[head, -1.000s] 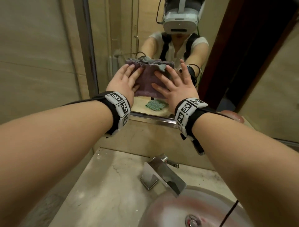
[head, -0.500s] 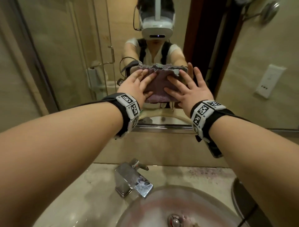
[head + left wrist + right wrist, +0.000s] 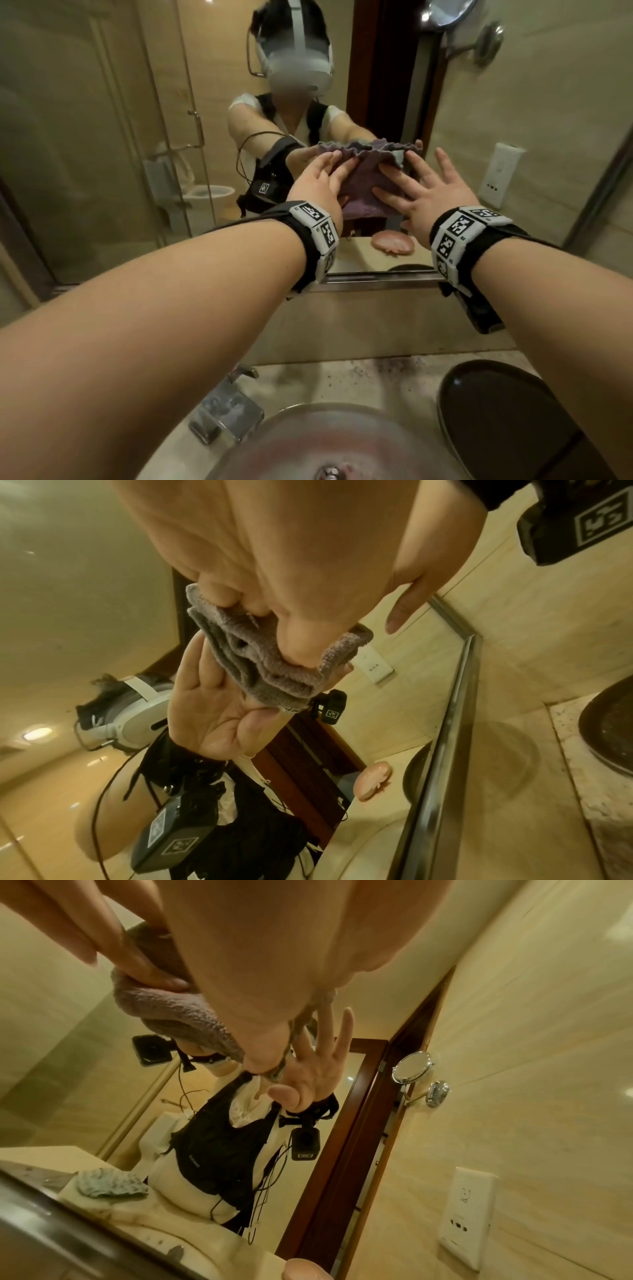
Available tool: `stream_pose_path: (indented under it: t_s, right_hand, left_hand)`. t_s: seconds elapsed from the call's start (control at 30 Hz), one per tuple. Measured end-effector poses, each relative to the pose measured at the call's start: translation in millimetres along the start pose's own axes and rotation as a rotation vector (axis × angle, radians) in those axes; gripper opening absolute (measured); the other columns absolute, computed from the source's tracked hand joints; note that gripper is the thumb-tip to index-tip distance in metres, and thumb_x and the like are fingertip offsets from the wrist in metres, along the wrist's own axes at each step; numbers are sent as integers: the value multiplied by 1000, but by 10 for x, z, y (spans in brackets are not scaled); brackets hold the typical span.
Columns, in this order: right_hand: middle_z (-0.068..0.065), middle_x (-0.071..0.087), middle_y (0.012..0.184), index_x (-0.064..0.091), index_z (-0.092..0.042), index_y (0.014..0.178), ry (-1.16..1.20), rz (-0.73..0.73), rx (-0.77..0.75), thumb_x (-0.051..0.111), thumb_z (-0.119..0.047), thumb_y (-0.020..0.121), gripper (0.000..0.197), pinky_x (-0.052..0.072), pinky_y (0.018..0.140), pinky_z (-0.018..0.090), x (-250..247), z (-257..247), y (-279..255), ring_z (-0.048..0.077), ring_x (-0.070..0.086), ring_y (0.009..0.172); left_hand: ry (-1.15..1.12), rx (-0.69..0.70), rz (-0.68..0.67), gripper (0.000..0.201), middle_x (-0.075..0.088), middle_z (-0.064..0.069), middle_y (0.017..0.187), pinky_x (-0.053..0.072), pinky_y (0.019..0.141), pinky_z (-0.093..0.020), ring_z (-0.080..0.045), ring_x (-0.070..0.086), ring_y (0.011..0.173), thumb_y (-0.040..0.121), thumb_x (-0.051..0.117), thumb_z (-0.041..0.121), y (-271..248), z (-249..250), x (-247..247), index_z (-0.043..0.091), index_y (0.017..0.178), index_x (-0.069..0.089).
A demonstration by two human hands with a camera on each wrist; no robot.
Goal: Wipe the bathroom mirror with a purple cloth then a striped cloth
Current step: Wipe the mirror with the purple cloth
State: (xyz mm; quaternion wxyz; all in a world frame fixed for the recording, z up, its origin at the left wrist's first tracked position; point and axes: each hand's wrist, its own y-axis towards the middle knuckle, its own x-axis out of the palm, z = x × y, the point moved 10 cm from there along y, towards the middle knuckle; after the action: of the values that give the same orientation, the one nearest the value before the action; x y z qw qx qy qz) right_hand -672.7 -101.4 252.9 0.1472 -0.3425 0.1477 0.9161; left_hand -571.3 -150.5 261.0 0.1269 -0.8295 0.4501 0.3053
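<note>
Flat hands [image 3: 317,192] on purple cloth [image 3: 363,181], now rightward

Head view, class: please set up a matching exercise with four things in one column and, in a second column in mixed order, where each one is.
Things:
1. purple cloth
2. faucet
3. wall socket
4. round dark tray

Places:
A. on the counter, right of the basin
B. on the wall, right of the hands
C. pressed flat on the mirror under both hands
D. behind the basin, to its left

Pairs: 1-C, 2-D, 3-B, 4-A
</note>
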Motion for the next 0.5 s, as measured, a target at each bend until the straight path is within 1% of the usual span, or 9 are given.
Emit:
stream_pose_path:
  t_s: [0.13, 0.27, 0.37, 0.43, 0.5]
  right_hand:
    - [-1, -36, 148, -21, -38, 142, 4, 28, -13, 32, -60, 91, 77, -23, 103, 53, 5, -21, 26, 35, -26, 137]
    - [-2, -45, 136, -20, -38, 142, 81, 69, -19, 31, -63, 91, 77, -25, 101, 48, -58, -79, 68, 35, -28, 136]
    - [0, -36, 147, -18, -37, 144, 93, 108, -34, 28, -58, 94, 71, -25, 100, 49, -227, -187, 85, 36, -26, 137]
    - [2, -33, 149, -18, -36, 144, 90, 121, -43, 29, -53, 95, 70, -25, 101, 50, -362, -286, 98, 37, -26, 137]
    - [2, -34, 149, -18, -36, 144, 92, 129, -54, 31, -49, 95, 71, -25, 101, 51, -504, -406, 122, 37, -27, 137]
  left_hand:
    - [-14, 0, 22, 59, -26, -16, 151, -16, 112, -41, -32, -19, 141, 98, 23, 44, -39, -48, -2, 26, 150, 5]
    - [-50, -8, 52, 59, -25, -12, 152, -15, 113, -39, -28, -17, 142, 98, 22, 43, -83, -158, 39, 24, 150, 2]
    - [-54, -27, 61, 54, -24, -11, 153, -15, 113, -38, -28, -15, 142, 99, 21, 41, -135, -277, 145, 27, 150, 9]
    - [-51, -34, 47, 53, -23, -11, 153, -14, 113, -38, -28, -14, 142, 99, 22, 40, -189, -366, 240, 28, 150, 13]
    - [-34, -52, 18, 54, -23, -11, 153, -14, 113, -38, -28, -15, 142, 99, 22, 41, -251, -475, 346, 27, 150, 12]
